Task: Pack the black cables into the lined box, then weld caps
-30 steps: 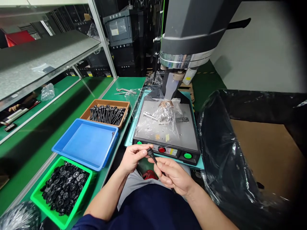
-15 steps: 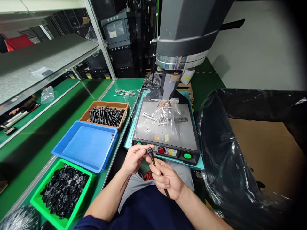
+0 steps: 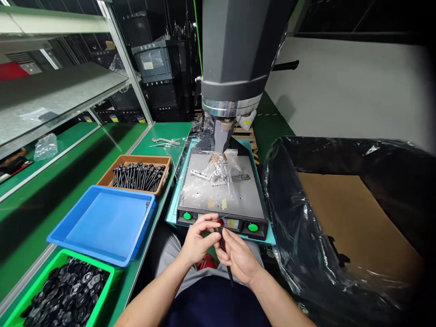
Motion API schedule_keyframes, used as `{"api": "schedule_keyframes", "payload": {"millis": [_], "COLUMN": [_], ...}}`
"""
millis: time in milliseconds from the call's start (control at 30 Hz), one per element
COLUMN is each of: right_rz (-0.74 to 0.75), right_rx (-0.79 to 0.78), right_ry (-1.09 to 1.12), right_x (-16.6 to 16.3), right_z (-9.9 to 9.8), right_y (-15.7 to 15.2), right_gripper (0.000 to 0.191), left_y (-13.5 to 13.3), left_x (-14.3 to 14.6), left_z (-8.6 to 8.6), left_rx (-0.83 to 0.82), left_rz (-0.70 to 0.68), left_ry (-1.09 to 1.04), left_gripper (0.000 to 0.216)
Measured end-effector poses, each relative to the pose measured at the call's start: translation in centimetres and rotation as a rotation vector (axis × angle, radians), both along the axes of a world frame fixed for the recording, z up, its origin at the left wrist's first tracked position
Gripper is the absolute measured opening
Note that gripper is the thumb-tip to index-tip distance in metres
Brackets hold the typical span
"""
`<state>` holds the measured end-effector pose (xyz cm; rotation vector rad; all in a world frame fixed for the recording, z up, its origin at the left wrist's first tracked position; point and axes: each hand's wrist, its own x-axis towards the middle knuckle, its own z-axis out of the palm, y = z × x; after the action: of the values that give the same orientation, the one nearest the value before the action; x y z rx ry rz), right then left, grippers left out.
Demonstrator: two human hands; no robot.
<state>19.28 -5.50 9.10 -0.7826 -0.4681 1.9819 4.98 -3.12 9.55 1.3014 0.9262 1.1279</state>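
Observation:
My left hand and my right hand meet over my lap, just in front of the press machine's button panel. Both pinch a thin black pin-like part: the left fingers close on its thicker top end, the right hand wraps its shaft, whose tip sticks out below the palm. The machine's grey work plate lies beyond, with a clear plastic bag and small metal pieces under the press head.
Left of the machine sit a brown tray of black pins, a blue tray and a green bin of black parts. A cardboard box lined with black plastic stands at right. Metal shelving rises at left.
The camera tilted up and shifted, so everything sits lower and further left. My hands drew closer together on the black part, which now stands more upright.

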Motion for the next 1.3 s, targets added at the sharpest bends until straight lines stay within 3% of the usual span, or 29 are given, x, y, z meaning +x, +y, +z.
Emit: {"api": "schedule_keyframes", "payload": {"millis": [67, 167, 233, 333, 467, 700, 833, 967, 1033, 1133, 1300], "right_rz": [-0.123, -0.428, -0.508, -0.405, -0.252, -0.423, -0.426, -0.205, -0.184, -0.263, -0.425], "right_rx": [-0.014, -0.064, -0.144, -0.243, -0.241, -0.039, -0.028, -0.159, -0.143, 0.007, 0.363], "right_ry": [-0.091, -0.242, -0.275, -0.204, 0.019, 0.414, 0.469, 0.279, 0.152, -0.009, -0.388], "right_x": [1.8, 5.0, 6.5, 7.0, 5.7, 6.6, 6.1, 2.3, 0.4, -0.9, 0.0], "right_z": [-1.0, -2.7, -3.6, -4.4, -4.2, -3.1, -4.5, -7.0, -7.4, -6.1, -2.3], "right_y": [0.9, 3.2, 5.1, 7.7, 9.6, 9.6, 8.2, 6.6, 6.8, 9.5, 16.3], "right_gripper": [0.028, 0.024, 0.018, 0.008, 0.016, 0.014, 0.012, 0.011, 0.015, 0.030, 0.042], "left_y": [-0.2, -0.2, 0.1, 1.1, 2.7, 3.7, 3.3, 3.0, 2.8, 2.5, 2.0], "left_x": [1.1, 3.0, 4.3, 6.0, 6.5, 3.9, 3.2, 2.9, 2.6, 2.2, 1.9], "left_z": [-1.0, -2.7, -3.8, -4.9, -5.3, -4.3, -3.7, -3.4, -3.2, -3.0, -2.9], "left_rx": [-0.069, -0.293, -0.458, -0.614, -0.730, -0.686, -0.631, -0.579, -0.555, -0.527, -0.509], "left_rz": [-0.036, -0.099, -0.149, -0.144, -0.009, 0.149, 0.111, 0.019, -0.020, -0.068, -0.083], "left_ry": [-0.043, -0.173, -0.334, -0.716, -1.059, -1.117, -1.112, -1.159, -1.184, -1.190, -1.164], "left_gripper": [0.036, 0.040, 0.035, 0.023, 0.015, 0.019, 0.025, 0.030, 0.033, 0.036, 0.038]}}
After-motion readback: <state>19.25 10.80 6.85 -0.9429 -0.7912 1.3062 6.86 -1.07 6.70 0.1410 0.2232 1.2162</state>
